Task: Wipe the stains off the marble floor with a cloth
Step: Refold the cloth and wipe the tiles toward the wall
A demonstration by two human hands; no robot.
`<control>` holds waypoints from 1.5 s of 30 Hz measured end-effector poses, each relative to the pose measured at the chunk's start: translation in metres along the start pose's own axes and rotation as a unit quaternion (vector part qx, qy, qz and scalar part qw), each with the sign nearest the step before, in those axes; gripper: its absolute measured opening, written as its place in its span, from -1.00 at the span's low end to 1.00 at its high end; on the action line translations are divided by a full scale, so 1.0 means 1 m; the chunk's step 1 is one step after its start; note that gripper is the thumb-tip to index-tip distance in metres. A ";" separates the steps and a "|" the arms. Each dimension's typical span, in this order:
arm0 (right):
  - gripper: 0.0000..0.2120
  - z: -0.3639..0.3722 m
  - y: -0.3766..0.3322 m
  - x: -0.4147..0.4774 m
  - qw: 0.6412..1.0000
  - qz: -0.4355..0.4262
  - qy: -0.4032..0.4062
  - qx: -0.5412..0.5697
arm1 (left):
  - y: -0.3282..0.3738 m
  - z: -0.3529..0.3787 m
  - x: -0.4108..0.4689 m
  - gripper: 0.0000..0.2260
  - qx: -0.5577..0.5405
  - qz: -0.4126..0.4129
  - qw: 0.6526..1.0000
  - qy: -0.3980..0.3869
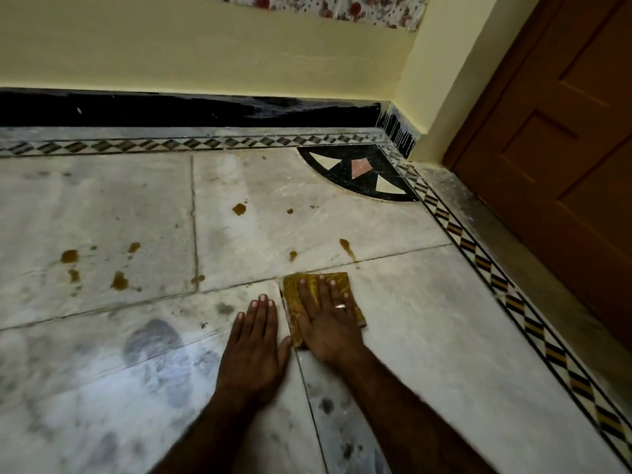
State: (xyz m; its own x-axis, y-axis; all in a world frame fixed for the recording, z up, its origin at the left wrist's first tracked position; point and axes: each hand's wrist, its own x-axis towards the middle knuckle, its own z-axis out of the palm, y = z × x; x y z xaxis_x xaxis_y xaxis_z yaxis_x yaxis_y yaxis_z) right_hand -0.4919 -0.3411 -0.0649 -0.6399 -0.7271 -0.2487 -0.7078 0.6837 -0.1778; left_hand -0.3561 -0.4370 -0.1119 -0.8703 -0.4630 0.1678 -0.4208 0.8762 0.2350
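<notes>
A folded yellow-brown cloth (294,302) lies flat on the white marble floor (410,319). My right hand (328,319) presses down on it with fingers spread, a ring on one finger. Just left of the cloth, my left hand (254,350) rests flat on the bare marble, fingers together, holding nothing. Several brown stains dot the floor beyond the hands: one (239,209) far ahead, a streak (347,248) and a small spot (293,255) just past the cloth, and a cluster (119,281) to the left.
A yellow wall with a black skirting (171,109) runs across the back. A brown wooden door (564,148) stands at the right. A patterned inlay border (478,258) edges the floor, with a black quarter-circle motif (362,172) in the corner. Grey smudges mark the near-left marble.
</notes>
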 end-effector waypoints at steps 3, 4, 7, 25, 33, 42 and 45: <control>-0.14 0.005 -0.028 -0.003 0.999 -0.030 -0.015 -0.009 | -0.015 0.000 -0.005 -0.39 0.012 0.005 1.000 0.017; -0.16 0.006 -0.034 -0.004 0.999 -0.032 -0.021 -0.010 | -0.019 0.000 -0.007 -0.40 0.017 0.008 1.000 0.021; -0.28 0.009 -0.045 -0.012 0.997 -0.055 0.025 -0.041 | -0.030 -0.006 -0.016 -0.39 0.021 0.009 1.000 0.016; -0.45 0.023 0.039 -0.105 0.977 -0.159 -0.069 -0.121 | -0.011 -0.043 -0.068 -0.40 -0.063 -0.021 0.984 -0.167; -0.36 -0.050 0.029 -0.010 0.959 -0.041 -0.246 -0.131 | 0.013 -0.055 -0.039 -0.16 -0.092 -0.110 0.948 -0.285; -0.34 -0.114 -0.008 -0.119 0.892 -0.075 -0.422 -0.139 | 0.009 -0.082 -0.028 -0.16 -0.115 -0.094 0.920 -0.363; -0.21 -0.106 0.025 -0.124 0.919 -0.079 -0.364 -0.131 | -0.004 -0.085 -0.024 -0.10 -0.125 -0.067 0.909 -0.393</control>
State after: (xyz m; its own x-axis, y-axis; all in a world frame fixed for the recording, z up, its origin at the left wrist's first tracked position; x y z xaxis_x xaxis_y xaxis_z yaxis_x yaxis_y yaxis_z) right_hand -0.4621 -0.2402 0.0626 -0.2205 -0.5165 -0.8274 -0.8835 0.4652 -0.0550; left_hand -0.3121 -0.4408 -0.0359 -0.7708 -0.2395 -0.5903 -0.5511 0.7156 0.4292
